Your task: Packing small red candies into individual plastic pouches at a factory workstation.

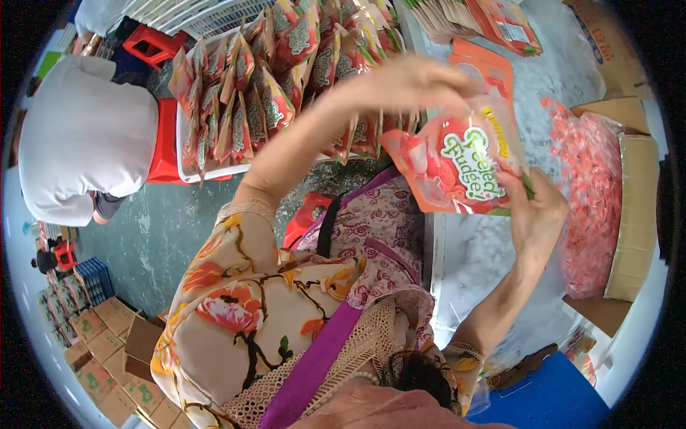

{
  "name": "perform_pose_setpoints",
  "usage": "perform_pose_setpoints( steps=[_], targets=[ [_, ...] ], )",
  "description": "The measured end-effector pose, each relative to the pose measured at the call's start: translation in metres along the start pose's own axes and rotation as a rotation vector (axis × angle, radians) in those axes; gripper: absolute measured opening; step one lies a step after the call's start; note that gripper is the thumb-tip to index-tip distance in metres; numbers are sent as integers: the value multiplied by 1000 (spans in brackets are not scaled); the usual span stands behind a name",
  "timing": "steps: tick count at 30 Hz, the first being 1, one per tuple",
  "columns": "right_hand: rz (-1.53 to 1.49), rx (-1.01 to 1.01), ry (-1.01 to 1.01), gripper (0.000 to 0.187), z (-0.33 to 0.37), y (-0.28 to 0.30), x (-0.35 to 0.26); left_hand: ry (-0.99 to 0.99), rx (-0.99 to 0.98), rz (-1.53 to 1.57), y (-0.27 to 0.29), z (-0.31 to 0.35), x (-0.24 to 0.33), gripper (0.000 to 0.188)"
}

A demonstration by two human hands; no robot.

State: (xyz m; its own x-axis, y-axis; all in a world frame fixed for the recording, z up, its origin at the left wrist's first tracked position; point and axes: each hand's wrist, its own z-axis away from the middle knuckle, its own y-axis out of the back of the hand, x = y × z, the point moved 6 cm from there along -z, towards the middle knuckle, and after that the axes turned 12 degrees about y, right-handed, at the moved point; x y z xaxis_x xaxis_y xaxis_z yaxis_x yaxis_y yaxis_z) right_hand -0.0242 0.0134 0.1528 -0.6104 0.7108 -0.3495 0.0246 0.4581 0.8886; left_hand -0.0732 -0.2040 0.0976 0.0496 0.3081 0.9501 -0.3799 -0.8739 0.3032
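Note:
A glossy red and pink candy pouch (432, 168) with a printed front hangs over the table's near edge, tilted in the air. My right hand (534, 207) grips its right-hand edge between thumb and fingers. Across the pouch's upper edge reaches my left hand (446, 79); its fingers are smeared by motion, so their grip does not show. What the pouch holds inside cannot be made out. Behind it, flat orange-red pouches (491, 63) lie on the table, partly covered by my left hand.
At left stands a white crate (187, 170) packed with upright pouches. Stacked flat pouches (446, 18) lie at the table's far end. An open carton (632, 214) on the right holds red wrapped pieces (589, 207). A person in white (86, 136) sits at far left, beside a red stool (166, 143).

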Motion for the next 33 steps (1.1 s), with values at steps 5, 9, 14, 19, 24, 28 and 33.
perform_pose_setpoints(
  steps=[5,9,14,19,24,28,33],
  targets=[
    [-268,75,-278,19,-5,-2,30,-248,324,-1039,76,-48,-82,46],
    [-135,114,-160,20,-37,-10,16,-198,110,-1472,66,-73,-135,39],
    [-437,180,-301,21,-79,-46,14,-59,-190,-1695,71,-62,-168,19],
    [-321,260,-11,23,-137,-101,8,-234,-192,-1565,94,-18,-156,5],
    [-381,219,43,23,-180,-182,8,-165,-188,-1565,105,8,-145,5],
    [-477,100,2,20,-185,-248,10,-186,-121,-1543,104,8,-141,5],
    [-772,279,-499,19,-175,-354,38,-84,-23,-1458,81,-37,-149,10]
  ],
)
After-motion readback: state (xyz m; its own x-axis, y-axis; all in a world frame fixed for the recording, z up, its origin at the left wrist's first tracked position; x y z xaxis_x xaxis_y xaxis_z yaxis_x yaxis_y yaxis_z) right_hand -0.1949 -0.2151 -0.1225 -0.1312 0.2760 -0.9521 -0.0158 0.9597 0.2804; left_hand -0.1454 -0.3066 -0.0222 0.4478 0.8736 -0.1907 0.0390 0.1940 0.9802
